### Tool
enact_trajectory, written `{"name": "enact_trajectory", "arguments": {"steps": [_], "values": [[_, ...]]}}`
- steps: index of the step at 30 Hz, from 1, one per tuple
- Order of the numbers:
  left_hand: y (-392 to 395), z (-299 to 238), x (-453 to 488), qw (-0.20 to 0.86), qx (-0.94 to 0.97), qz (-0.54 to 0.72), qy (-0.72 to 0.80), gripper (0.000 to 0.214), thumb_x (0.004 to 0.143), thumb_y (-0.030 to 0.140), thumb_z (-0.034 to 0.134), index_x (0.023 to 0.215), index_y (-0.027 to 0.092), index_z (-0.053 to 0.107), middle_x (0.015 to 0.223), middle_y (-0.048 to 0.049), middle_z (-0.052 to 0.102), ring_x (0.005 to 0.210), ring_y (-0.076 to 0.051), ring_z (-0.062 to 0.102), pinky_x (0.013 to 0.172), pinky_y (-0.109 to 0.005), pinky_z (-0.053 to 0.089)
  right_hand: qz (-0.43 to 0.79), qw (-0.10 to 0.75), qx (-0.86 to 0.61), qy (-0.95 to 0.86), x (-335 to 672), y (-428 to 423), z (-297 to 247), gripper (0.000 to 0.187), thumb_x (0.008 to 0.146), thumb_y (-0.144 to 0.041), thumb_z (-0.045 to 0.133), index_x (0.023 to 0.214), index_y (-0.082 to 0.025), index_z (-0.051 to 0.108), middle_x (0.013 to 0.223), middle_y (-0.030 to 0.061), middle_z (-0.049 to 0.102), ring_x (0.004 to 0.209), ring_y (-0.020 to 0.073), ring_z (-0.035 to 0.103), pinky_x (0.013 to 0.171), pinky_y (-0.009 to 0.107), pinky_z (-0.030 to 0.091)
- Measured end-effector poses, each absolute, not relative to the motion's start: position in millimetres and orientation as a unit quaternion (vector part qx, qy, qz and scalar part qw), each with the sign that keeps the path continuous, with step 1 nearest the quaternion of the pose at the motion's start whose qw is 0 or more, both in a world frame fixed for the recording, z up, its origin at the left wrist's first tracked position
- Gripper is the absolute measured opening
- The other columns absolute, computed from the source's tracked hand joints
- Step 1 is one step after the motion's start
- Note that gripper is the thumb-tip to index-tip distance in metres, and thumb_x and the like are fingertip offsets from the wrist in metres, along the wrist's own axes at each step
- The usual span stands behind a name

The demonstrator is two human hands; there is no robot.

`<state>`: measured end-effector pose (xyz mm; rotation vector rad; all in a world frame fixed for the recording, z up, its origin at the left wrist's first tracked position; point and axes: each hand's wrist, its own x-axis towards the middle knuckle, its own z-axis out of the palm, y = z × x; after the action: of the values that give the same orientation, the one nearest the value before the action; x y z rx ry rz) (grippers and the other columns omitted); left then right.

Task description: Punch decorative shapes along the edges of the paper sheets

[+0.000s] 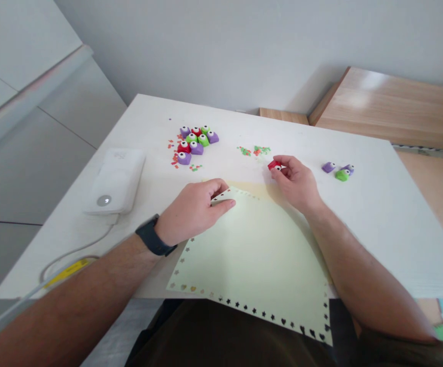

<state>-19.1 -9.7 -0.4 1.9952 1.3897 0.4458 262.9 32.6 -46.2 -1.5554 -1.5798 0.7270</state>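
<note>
A pale green sheet (259,250) of thin, matt paper comes nearest, its lower edge overhanging the smooth white surface (374,229) and its right side gently bowed; small stars and hearts are cut through along its edges, dark where clothing lies behind them; to the left, a slim cable (79,250) curves past a flat yellow label (66,272) to a white box (116,181) with rounded corners, smooth sides and a grey oval on its face.

A dark wristband (154,237) circles the wrist of the left hand (198,206); that hand grasps the far left corner of the sheet, thumb laid over the paper and fingers curled behind; the right hand (295,181) pinches a small red punch (274,165) with a round white top, just beyond the sheet and apart from it; a yellowish strip (250,189) shows on the surface past the sheet's far edge.

Farther right sit two purple punches (328,166) and a green punch (342,175), chunky and rounded; farther left, a cluster of punches (196,148) in red, green and purple packs closely together, flecked about with orange and green paper bits (174,159); more paper scraps (261,150) lie in two loose heaps mid-surface; beyond stand wood-grained furniture (389,107) and a plain pale wall (244,51).
</note>
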Motion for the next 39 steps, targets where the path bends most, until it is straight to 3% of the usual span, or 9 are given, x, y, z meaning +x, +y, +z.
{"name": "enact_trajectory", "arguments": {"steps": [4,9,14,18,20,26,32,39], "values": [[-10,-2,-19,0.349,0.768,0.157,0.514,0.021,0.093,0.043,0.064,0.092,0.021,0.065,0.083,0.0023,0.069,0.076,-0.017,0.062,0.071,-0.031,0.040,0.263,0.381,-0.618,-0.635,263,31,-43,0.039,0.097,-0.043,0.064,0.131,-0.025,0.070,0.105,0.0047,0.079,0.074,0.0181,0.070,0.077,0.037,0.055],[-10,-2,-19,0.342,0.773,0.154,0.512,0.022,0.093,0.043,0.064,0.091,0.022,0.064,0.079,0.0036,0.066,0.071,-0.016,0.060,0.068,-0.031,0.038,0.240,0.339,-0.637,-0.649,264,30,-41,0.040,0.099,-0.046,0.060,0.131,-0.026,0.072,0.085,0.0027,0.077,0.066,0.0184,0.066,0.071,0.036,0.051],[-10,-1,-19,0.336,0.775,0.147,0.514,0.023,0.092,0.044,0.063,0.092,0.021,0.065,0.077,0.0033,0.065,0.069,-0.016,0.058,0.067,-0.031,0.037,0.230,0.372,-0.644,-0.628,263,29,-42,0.039,0.097,-0.047,0.061,0.129,-0.024,0.064,0.114,0.0073,0.078,0.062,0.0152,0.061,0.064,0.033,0.048],[-10,-1,-19,0.331,0.778,0.145,0.515,0.025,0.093,0.045,0.062,0.097,0.021,0.068,0.081,0.0018,0.068,0.071,-0.017,0.059,0.068,-0.032,0.038,0.197,0.311,-0.669,-0.646,261,26,-35,0.027,0.095,-0.045,0.064,0.110,-0.023,0.066,0.069,-0.0009,0.069,0.054,0.0164,0.053,0.059,0.032,0.039],[-10,-1,-19,0.331,0.777,0.146,0.515,0.026,0.094,0.045,0.062,0.099,0.021,0.069,0.082,0.0015,0.068,0.072,-0.017,0.059,0.069,-0.032,0.039,0.182,0.307,-0.672,-0.649,260,25,-32,0.024,0.095,-0.044,0.064,0.108,-0.023,0.067,0.062,-0.0027,0.063,0.053,0.0167,0.052,0.060,0.032,0.038],[-10,0,-18,0.327,0.779,0.144,0.516,0.026,0.093,0.045,0.061,0.098,0.020,0.070,0.079,0.0010,0.067,0.071,-0.017,0.059,0.068,-0.032,0.040,0.180,0.300,-0.663,-0.662,260,25,-32,0.021,0.092,-0.041,0.067,0.103,-0.024,0.071,0.068,-0.0008,0.068,0.059,0.0179,0.058,0.063,0.032,0.040],[-10,3,-19,0.327,0.780,0.153,0.512,0.028,0.091,0.045,0.061,0.102,0.021,0.071,0.084,-0.0012,0.072,0.074,-0.019,0.061,0.069,-0.031,0.043,0.171,0.361,-0.679,-0.615,262,26,-33,0.029,0.094,-0.048,0.066,0.111,-0.024,0.070,0.065,-0.0024,0.066,0.058,0.0182,0.060,0.064,0.032,0.042],[-11,1,-18,0.319,0.783,0.140,0.515,0.032,0.093,0.045,0.059,0.106,0.019,0.072,0.083,-0.0012,0.071,0.073,-0.018,0.060,0.069,-0.031,0.042,0.149,0.293,-0.655,-0.680,263,27,-33,0.017,0.090,-0.038,0.069,0.100,-0.024,0.072,0.071,0.0010,0.067,0.062,0.0191,0.058,0.068,0.035,0.044]]}}
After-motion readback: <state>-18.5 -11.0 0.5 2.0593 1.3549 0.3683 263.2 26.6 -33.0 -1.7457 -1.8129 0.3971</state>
